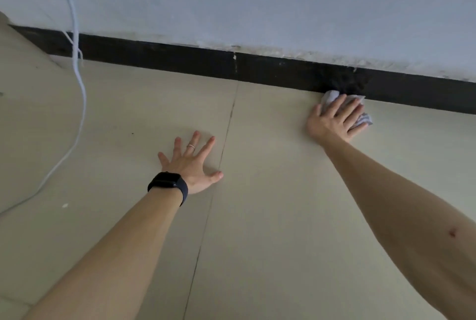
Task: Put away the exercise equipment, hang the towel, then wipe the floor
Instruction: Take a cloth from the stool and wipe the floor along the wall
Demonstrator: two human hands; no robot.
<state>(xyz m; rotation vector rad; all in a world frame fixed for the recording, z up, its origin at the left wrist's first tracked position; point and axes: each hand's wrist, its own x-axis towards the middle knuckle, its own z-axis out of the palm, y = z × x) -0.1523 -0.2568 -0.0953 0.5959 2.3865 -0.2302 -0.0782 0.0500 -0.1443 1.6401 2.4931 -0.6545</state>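
- While the right hand (334, 120) lies flat with its fingers straight and spread, it presses a crumpled pale cloth (365, 120) onto the floor (270, 203); it pins the cloth rather than gripping it.
- The cloth sits under and just beyond the fingers, its far edge touching or nearly touching the black skirting board (180, 59) at the foot of the wall (257, 10).
- The left hand (192, 165), with a dark watch (167, 183) on its wrist, is splayed palm-down on the floor, holds nothing, and seems to prop the body.
- The cloth lies well to the right of the left hand, so the right hand is plainly the one wiping.
- The skirting runs left to right and blocks any push forward, so the next stroke likely has to go sideways along it or back towards the person.
- Bare tile lies open on both sides and behind; a grout line (224, 144) runs between the hands.
- A white cable (79, 93) trails over the floor far to the left, well apart from the cloth, and would matter only on a long leftward sweep.
- Judging by this, the wiping step is in hand.
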